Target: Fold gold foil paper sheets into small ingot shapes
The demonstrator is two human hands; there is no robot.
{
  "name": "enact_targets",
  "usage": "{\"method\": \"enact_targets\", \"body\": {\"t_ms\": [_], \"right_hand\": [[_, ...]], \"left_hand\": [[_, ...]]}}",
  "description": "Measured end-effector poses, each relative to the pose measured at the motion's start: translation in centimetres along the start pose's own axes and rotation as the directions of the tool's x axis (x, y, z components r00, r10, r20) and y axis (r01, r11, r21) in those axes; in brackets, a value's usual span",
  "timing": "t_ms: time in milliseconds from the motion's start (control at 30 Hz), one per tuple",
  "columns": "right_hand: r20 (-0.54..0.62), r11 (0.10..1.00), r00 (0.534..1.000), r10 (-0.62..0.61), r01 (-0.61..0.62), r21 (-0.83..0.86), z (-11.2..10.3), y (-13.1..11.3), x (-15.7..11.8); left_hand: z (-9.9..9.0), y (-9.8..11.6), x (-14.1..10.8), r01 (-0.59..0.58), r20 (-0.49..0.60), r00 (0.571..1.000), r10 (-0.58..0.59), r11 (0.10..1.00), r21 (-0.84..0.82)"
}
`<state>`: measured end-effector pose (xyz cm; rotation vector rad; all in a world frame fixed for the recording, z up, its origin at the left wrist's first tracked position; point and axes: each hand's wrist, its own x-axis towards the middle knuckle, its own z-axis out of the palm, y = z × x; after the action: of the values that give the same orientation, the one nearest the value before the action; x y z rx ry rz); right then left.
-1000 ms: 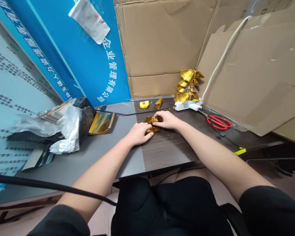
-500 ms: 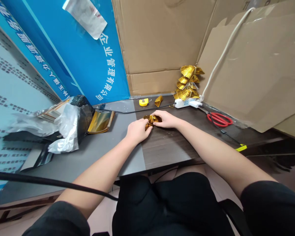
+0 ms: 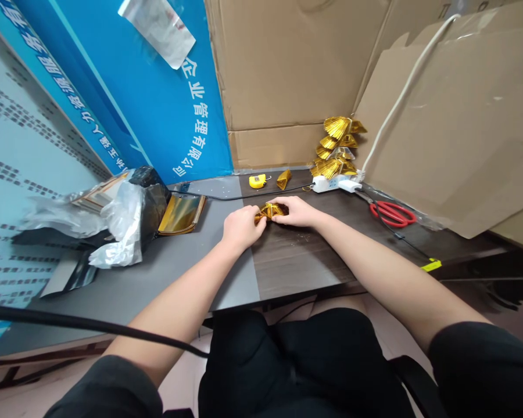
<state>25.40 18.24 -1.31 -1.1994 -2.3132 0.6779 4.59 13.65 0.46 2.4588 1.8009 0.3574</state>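
Between my hands, on the dark wood-look part of the table (image 3: 300,261), is a bundle of folded gold foil paper (image 3: 270,210) with a thin tie round its middle. My left hand (image 3: 243,226) grips its left end, thumb on the near side. At the other end, my right hand (image 3: 297,211) has its fingers closed on the foil. The fingers partly cover both ends. Behind my hands lie a small folded gold piece (image 3: 283,179) and a yellow tape measure (image 3: 257,181).
A stack of fanned gold foil pieces (image 3: 336,148) stands by a white power strip (image 3: 326,184). Red-handled scissors (image 3: 392,214) lie to the right. On the left are flat gold sheets (image 3: 181,213) and crumpled plastic bags (image 3: 126,223). Cardboard (image 3: 283,75) walls the back.
My left hand has shifted slightly left, and more of the foil bundle's middle shows between the hands. The whole view has moved a little.
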Motion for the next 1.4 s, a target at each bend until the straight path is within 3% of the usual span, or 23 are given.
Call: {"method": "enact_targets", "body": {"t_ms": [800, 1400], "right_hand": [[-0.045, 1.0, 0.999, 0.013, -0.013, 0.012, 0.9, -0.5, 0.1], [-0.048, 0.999, 0.998, -0.049, 0.048, -0.019, 1.1, -0.3, 0.1]], "left_hand": [[-0.1, 0.2, 0.1, 0.084, 0.008, 0.996, -0.084, 0.996, -0.021], [0.2, 1.1, -0.5, -0.088, 0.041, 0.996, 0.085, 0.994, 0.061]]}}
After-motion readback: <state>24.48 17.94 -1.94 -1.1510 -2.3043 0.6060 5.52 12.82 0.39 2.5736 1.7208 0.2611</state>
